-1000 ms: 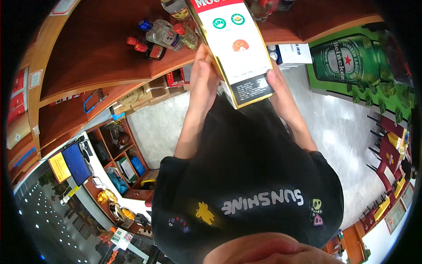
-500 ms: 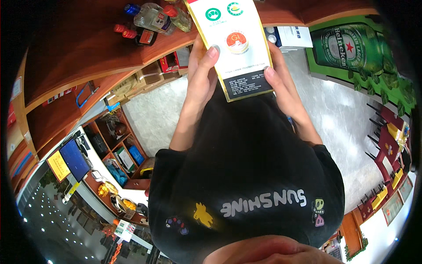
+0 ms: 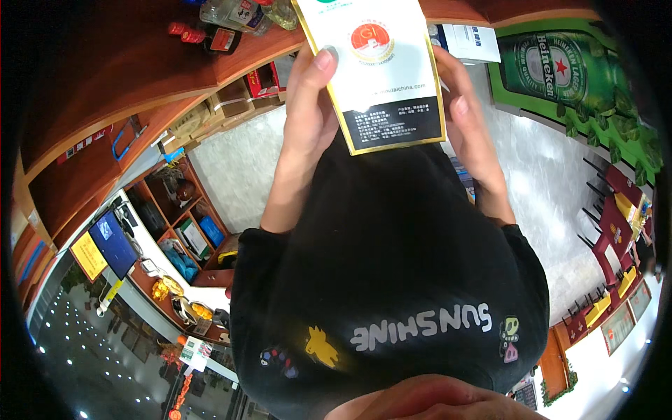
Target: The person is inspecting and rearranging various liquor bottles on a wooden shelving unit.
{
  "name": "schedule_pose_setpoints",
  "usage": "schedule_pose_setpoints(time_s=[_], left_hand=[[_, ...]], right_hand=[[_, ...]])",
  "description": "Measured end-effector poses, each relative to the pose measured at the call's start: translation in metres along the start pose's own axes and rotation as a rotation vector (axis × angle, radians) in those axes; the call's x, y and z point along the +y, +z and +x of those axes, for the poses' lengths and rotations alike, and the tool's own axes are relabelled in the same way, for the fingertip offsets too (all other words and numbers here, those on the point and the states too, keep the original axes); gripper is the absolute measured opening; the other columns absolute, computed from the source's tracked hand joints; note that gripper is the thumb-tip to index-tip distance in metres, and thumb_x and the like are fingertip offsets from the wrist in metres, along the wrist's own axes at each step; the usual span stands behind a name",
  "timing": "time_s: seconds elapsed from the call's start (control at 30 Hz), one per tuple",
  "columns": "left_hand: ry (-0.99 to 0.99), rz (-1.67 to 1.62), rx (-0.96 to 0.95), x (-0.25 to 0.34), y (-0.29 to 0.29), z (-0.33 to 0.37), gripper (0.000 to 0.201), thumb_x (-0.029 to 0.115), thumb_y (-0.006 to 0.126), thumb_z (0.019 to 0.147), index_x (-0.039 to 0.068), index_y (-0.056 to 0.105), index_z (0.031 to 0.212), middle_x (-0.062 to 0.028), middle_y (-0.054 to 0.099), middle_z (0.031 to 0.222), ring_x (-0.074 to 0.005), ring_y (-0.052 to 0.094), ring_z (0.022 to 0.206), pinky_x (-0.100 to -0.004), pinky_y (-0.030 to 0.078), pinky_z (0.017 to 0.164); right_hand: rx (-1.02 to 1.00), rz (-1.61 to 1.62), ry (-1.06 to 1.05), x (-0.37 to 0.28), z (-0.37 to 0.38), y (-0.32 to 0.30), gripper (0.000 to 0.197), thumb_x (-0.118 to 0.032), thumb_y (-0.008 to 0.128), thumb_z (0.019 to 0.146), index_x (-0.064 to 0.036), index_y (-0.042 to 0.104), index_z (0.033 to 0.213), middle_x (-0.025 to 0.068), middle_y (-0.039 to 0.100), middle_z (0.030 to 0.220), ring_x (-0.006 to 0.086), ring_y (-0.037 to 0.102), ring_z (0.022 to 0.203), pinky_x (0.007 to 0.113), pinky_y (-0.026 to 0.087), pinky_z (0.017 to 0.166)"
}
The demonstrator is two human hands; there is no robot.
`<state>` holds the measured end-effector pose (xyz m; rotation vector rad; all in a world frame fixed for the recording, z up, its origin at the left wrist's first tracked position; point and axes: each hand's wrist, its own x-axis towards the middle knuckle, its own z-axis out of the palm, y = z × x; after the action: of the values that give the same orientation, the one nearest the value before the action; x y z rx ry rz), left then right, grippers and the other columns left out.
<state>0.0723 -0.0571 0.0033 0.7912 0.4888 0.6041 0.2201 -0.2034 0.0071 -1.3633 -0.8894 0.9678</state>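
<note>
A white gift-style box (image 3: 392, 77) with gold edges, a round red emblem and a black band of small print is held up in front of my chest. Its top runs out of the picture. My left hand (image 3: 311, 94) grips the left edge, thumb on the front face and fingers hidden behind. Along the right edge lies my right hand (image 3: 470, 115), its thumb beside the edge rather than on the face. The fingers there are partly hidden by the box. Left of it, on a wooden shelf, are a clear bottle (image 3: 234, 15) and a dark red-capped bottle (image 3: 222, 40).
The wooden shelving (image 3: 126, 66) curves along the left, with cardboard boxes (image 3: 231, 101) below. Further back is a desk with a blue screen (image 3: 112, 245). A green bottle poster (image 3: 560, 66) stands at right, with dark red chairs (image 3: 616, 231) beyond the grey floor (image 3: 532, 175).
The box has shifted slightly up in view, with more of its top cut off. My right thumb has come off its front face to beside the edge. The left grip stays.
</note>
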Motion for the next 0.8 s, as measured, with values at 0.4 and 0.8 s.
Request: schedule_pose_setpoints(time_s=[0.4, 0.8], left_hand=[[0.052, 0.14, 0.151, 0.003, 0.0, -0.005, 0.067, 0.049, 0.053, 0.092, -0.004, 0.046, 0.133, -0.0187, 0.06, 0.124, -0.0265, 0.063, 0.108, -0.0367, 0.05, 0.093], [0.128, 0.029, -0.068, -0.001, -0.01, 0.002, 0.075, 0.012, 0.066, 0.085, -0.003, 0.025, 0.146, -0.017, 0.054, 0.129, -0.0236, 0.053, 0.122, -0.036, 0.043, 0.102]], right_hand=[[0.127, -0.002, 0.076, -0.016, -0.003, 0.009, 0.093, -0.065, 0.05, 0.084, 0.0005, 0.028, 0.148, 0.0211, 0.037, 0.146, 0.028, 0.037, 0.136, 0.039, 0.029, 0.11], [0.037, -0.077, 0.076, -0.01, 0.026, -0.003, 0.09, -0.059, 0.054, 0.087, 0.0022, 0.027, 0.147, 0.0206, 0.043, 0.14, 0.0268, 0.039, 0.134, 0.035, 0.031, 0.108]])
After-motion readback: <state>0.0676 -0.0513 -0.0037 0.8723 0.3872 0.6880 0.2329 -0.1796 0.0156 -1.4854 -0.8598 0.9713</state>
